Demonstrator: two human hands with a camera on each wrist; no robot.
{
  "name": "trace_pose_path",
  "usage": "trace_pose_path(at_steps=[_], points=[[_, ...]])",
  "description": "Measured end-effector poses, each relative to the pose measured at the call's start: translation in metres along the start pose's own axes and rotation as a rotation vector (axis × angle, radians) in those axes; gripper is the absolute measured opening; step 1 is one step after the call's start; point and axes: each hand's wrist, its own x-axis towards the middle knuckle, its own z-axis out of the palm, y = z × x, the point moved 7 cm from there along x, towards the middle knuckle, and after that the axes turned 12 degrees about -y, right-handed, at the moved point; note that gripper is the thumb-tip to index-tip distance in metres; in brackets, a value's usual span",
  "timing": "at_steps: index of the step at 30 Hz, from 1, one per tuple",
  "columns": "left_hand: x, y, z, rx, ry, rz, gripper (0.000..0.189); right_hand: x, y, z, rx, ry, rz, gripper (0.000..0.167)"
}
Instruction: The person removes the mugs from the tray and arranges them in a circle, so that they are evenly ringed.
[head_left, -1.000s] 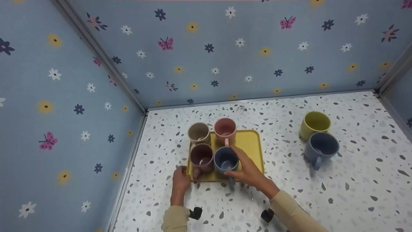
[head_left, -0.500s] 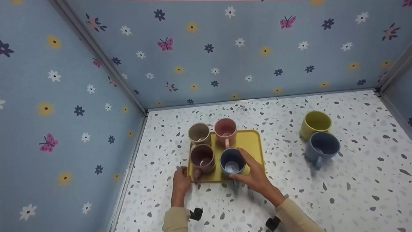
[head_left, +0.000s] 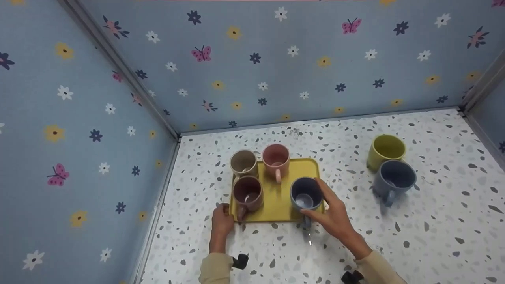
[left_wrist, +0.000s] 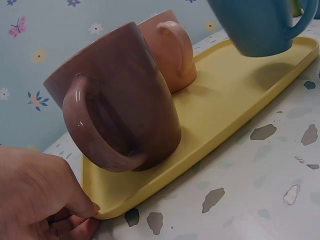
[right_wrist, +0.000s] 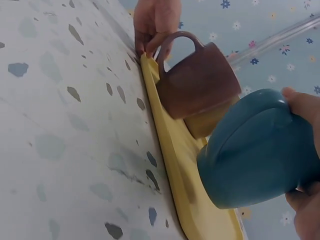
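Note:
My right hand (head_left: 335,215) grips a blue mug (head_left: 304,199) by its sides, with the handle toward me. In the left wrist view that mug (left_wrist: 260,25) hangs just above the yellow tray (left_wrist: 225,85), over its shadow. At the tray's near left corner, my left hand (head_left: 222,221) pinches the edge between thumb and fingers. Beside it on the tray stands a dark brown mug (head_left: 247,197), its handle facing me. Behind that are a beige mug (head_left: 244,167) and a pink mug (head_left: 276,161).
Off to the right, a yellow-green mug (head_left: 386,152) and a grey-blue mug (head_left: 394,181) stand close together on the speckled table (head_left: 430,236). Patterned wall panels (head_left: 300,75) enclose the back and left sides.
My right hand has carried the blue mug rightward, from beside the brown mug to over the tray's right part. The left hand stays at the tray's corner.

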Motion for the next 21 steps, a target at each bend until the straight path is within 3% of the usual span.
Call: trace_pose_path(at_steps=[5, 14, 21], points=[[-0.003, 0.004, -0.002, 0.008, 0.023, 0.027, 0.036, -0.005, 0.006, -0.019, -0.008, 0.074, 0.057, 0.092], [0.0, 0.002, -0.001, 0.015, 0.016, 0.01, 0.037, -0.024, 0.023, -0.051, -0.004, 0.181, 0.224, 0.094], [0.0, -0.002, 0.0, 0.0, -0.007, 0.001, 0.04, -0.037, 0.029, -0.072, -0.001, 0.256, 0.257, 0.094]])
